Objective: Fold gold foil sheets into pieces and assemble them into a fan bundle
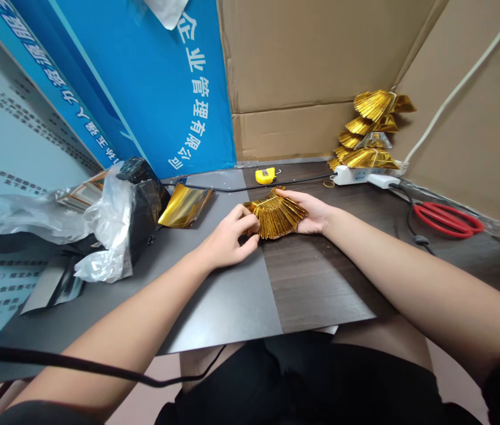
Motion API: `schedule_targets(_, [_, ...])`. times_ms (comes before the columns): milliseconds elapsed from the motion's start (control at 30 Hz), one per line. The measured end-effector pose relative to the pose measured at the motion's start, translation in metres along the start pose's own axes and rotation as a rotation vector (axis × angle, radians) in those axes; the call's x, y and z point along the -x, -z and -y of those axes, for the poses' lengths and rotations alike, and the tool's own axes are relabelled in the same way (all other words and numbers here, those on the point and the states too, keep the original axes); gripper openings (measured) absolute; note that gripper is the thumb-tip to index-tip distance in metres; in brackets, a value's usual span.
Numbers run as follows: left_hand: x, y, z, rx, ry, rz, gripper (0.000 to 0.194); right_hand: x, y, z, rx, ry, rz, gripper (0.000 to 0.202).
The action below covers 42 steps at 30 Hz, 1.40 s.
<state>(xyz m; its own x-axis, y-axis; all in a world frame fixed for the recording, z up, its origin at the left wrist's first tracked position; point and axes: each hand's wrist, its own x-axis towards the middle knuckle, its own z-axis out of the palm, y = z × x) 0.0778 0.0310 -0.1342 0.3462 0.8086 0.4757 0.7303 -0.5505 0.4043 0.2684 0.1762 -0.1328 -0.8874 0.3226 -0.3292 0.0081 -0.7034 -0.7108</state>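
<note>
A pleated gold foil fan (278,217) is held just above the table, between both hands. My left hand (236,236) pinches its left edge with bent fingers and thumb. Around the fan's right side, my right hand (314,212) is closed, its thumb near the top and the palm partly behind the folds. A thin light band crosses the fan near its narrow upper part. To the left lies a stack of flat gold foil sheets (185,205).
Folded gold fans (371,130) are piled at the back right, by a white power strip (356,175). Red-handled scissors (448,219) lie at right. A yellow tape measure (265,175) sits behind the hands. Plastic bags (112,218) fill the left. A black cable crosses the lower left.
</note>
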Motion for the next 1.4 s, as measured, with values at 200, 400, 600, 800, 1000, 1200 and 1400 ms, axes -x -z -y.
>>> schedule_targets(200, [-0.0006,-0.0010,0.0018,0.004,0.016,0.020,0.015,-0.0006,-0.0009,0.0005,0.000,0.004,0.041,0.045])
schedule_targets(400, [-0.0005,-0.0018,0.0033,0.010,0.015,0.025,0.016,0.0009,-0.0051,0.0005,0.009,0.008,-0.002,0.046])
schedule_targets(600, [-0.0013,-0.0019,0.0024,0.007,0.016,0.022,0.014,0.0001,-0.0021,0.0003,0.003,0.004,0.025,0.045])
schedule_targets(800, [-0.0007,-0.0021,0.0022,0.009,-0.008,0.013,0.011,-0.0017,0.0016,0.0003,-0.006,0.001,0.032,0.044])
schedule_targets(1000, [-0.0003,-0.0032,0.0014,-0.005,-0.023,0.010,0.010,-0.0007,-0.0011,0.0004,-0.010,0.002,0.020,0.043])
schedule_targets(1200, [0.0008,-0.0036,0.0021,-0.007,0.020,0.061,0.017,0.0005,-0.0050,0.0009,-0.031,0.002,0.006,0.042])
schedule_targets(1400, [0.0015,-0.0031,0.0033,0.001,0.019,0.081,0.016,0.0005,-0.0042,0.0002,-0.026,-0.003,0.011,0.045])
